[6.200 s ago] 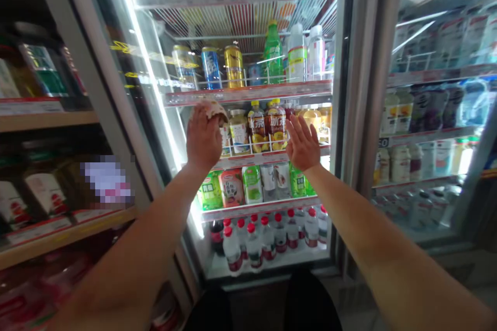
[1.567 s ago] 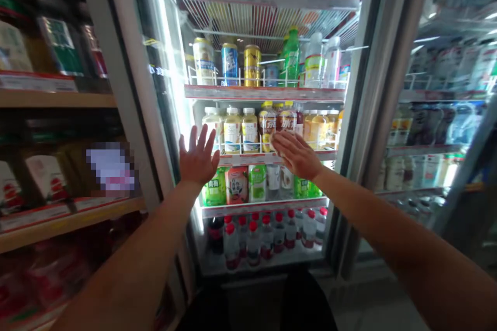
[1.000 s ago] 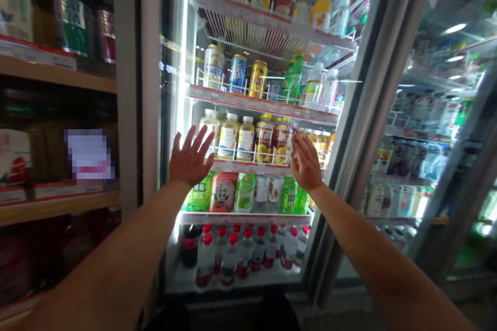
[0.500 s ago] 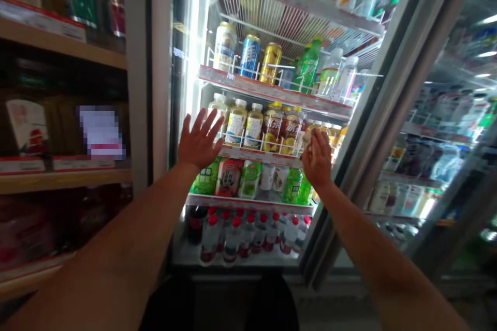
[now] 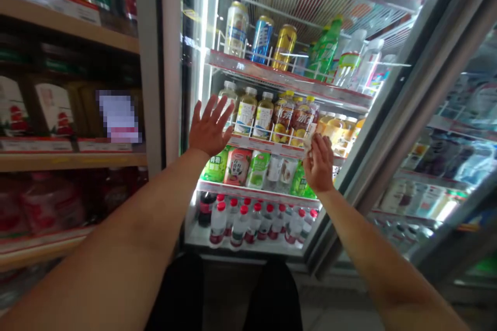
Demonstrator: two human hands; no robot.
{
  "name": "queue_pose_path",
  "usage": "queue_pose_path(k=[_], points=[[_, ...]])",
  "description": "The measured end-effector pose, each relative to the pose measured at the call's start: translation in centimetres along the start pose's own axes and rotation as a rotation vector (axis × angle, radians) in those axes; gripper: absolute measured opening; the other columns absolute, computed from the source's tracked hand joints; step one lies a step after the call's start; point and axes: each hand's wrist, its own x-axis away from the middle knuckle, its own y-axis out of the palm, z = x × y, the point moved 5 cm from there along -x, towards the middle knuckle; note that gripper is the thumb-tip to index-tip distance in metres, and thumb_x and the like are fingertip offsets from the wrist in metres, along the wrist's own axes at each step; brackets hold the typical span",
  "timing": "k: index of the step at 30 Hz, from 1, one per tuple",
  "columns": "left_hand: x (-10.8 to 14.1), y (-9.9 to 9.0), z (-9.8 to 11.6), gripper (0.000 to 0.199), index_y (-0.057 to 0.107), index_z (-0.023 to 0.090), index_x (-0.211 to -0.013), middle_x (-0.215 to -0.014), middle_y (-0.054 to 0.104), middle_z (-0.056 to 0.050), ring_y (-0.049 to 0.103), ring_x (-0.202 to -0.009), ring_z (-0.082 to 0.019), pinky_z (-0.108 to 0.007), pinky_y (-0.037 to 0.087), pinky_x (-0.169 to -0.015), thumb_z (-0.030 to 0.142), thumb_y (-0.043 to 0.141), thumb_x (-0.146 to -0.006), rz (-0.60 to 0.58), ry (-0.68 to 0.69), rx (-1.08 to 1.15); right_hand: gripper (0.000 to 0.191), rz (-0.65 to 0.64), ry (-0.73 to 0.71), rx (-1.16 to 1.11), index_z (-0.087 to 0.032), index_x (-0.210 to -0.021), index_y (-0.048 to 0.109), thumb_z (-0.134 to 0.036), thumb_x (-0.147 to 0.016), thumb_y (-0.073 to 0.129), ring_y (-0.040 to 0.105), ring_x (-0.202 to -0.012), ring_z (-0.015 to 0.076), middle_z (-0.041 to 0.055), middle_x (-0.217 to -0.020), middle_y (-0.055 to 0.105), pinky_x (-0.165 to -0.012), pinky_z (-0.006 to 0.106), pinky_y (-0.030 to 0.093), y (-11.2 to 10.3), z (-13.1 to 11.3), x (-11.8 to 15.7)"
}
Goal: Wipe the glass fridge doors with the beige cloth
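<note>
My left hand is open with its fingers spread, held flat at the glass door of a lit drinks fridge, in front of bottles of yellowish drink. My right hand curls around a pale crumpled cloth at the glass, near bottles of tea with orange labels. The cloth is mostly hidden by my fingers. Cans stand on the shelf above, and green drink cartons sit below my hands.
Red-capped water bottles fill the lowest fridge shelf. To the left stand wooden shelves with boxed goods and a pixelated label. Another glass-door fridge stands to the right. My dark-clad legs show at the bottom.
The view has tilted, shifting the fridge upward and rightward in the picture. Both hands stay near the same shelf, and the cloth has passed from my left hand to my right since the earliest frame.
</note>
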Motion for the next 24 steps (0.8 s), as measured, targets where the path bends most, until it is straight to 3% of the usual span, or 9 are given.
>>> queue_pose_path(k=[4, 6, 10, 13, 19, 21, 24], points=[[0.0, 0.0, 0.0, 0.065, 0.031, 0.027, -0.161, -0.168, 0.027, -0.003, 0.011, -0.158, -0.028, -0.053, -0.003, -0.129, 0.038, 0.045, -0.099, 0.014, 0.019, -0.03, 0.07, -0.248, -0.185, -0.023, -0.025, -0.163, 0.026, -0.016, -0.099, 0.052, 0.037, -0.151, 0.029, 0.0111, -0.155, 0.051, -0.121, 0.056, 0.04, 0.8, -2.2, 3.0], [0.0, 0.0, 0.0, 0.065, 0.031, 0.027, -0.161, -0.167, 0.028, -0.003, 0.013, -0.158, -0.028, -0.052, -0.002, -0.129, 0.037, 0.046, -0.099, 0.028, 0.029, -0.05, 0.067, -0.311, -0.233, -0.018, -0.025, -0.162, 0.029, -0.018, -0.1, 0.053, 0.04, -0.15, 0.0276, 0.01, -0.153, 0.054, -0.122, 0.053, 0.038, 0.7, -1.8, 3.0], [0.0, -0.2, 0.1, 0.064, 0.031, 0.029, -0.161, -0.167, 0.03, -0.002, 0.014, -0.157, -0.028, -0.052, -0.001, -0.13, 0.038, 0.045, -0.099, 0.035, 0.012, -0.038, 0.065, -0.133, -0.094, 0.018, -0.026, -0.161, 0.031, -0.02, -0.1, 0.052, 0.035, -0.152, 0.0302, 0.0109, -0.158, 0.047, -0.122, 0.057, 0.038, -0.2, 0.7, 0.0], [0.0, -0.3, 0.2, 0.065, 0.031, 0.03, -0.161, -0.167, 0.029, -0.002, 0.015, -0.157, -0.029, -0.053, 0.0, -0.13, 0.037, 0.046, -0.099, 0.029, 0.005, -0.026, 0.067, -0.044, -0.016, 0.027, -0.026, -0.163, 0.026, -0.019, -0.1, 0.049, 0.032, -0.153, 0.0318, 0.011, -0.161, 0.042, -0.12, 0.061, 0.039, -0.3, 0.5, -0.1], [0.1, -0.3, 0.2, 0.067, 0.029, 0.03, -0.162, -0.167, 0.029, -0.002, 0.016, -0.157, -0.029, -0.053, 0.001, -0.13, 0.036, 0.048, -0.098, 0.045, 0.026, -0.032, 0.066, -0.373, -0.272, -0.02, -0.024, -0.162, 0.028, -0.016, -0.1, 0.05, 0.042, -0.148, 0.0277, 0.0108, -0.152, 0.055, -0.123, 0.052, 0.038, 0.8, -2.6, 3.3], [0.1, -0.3, 0.2, 0.066, 0.029, 0.03, -0.162, -0.167, 0.029, -0.002, 0.016, -0.157, -0.029, -0.053, 0.001, -0.13, 0.037, 0.047, -0.099, 0.049, 0.032, -0.042, 0.066, -0.312, -0.235, 0.004, -0.024, -0.162, 0.029, -0.017, -0.1, 0.052, 0.041, -0.149, 0.0285, 0.0116, -0.152, 0.054, -0.123, 0.053, 0.038, 0.5, -1.7, 2.1], [0.1, -0.2, 0.1, 0.067, 0.029, 0.03, -0.162, -0.167, 0.028, -0.001, 0.016, -0.157, -0.029, -0.053, 0.001, -0.13, 0.037, 0.047, -0.099, 0.042, 0.024, -0.037, 0.067, -0.103, -0.073, 0.031, -0.026, -0.162, 0.029, -0.018, -0.1, 0.051, 0.036, -0.151, 0.0311, 0.0125, -0.157, 0.047, -0.121, 0.058, 0.039, -0.1, -0.1, 0.0]])
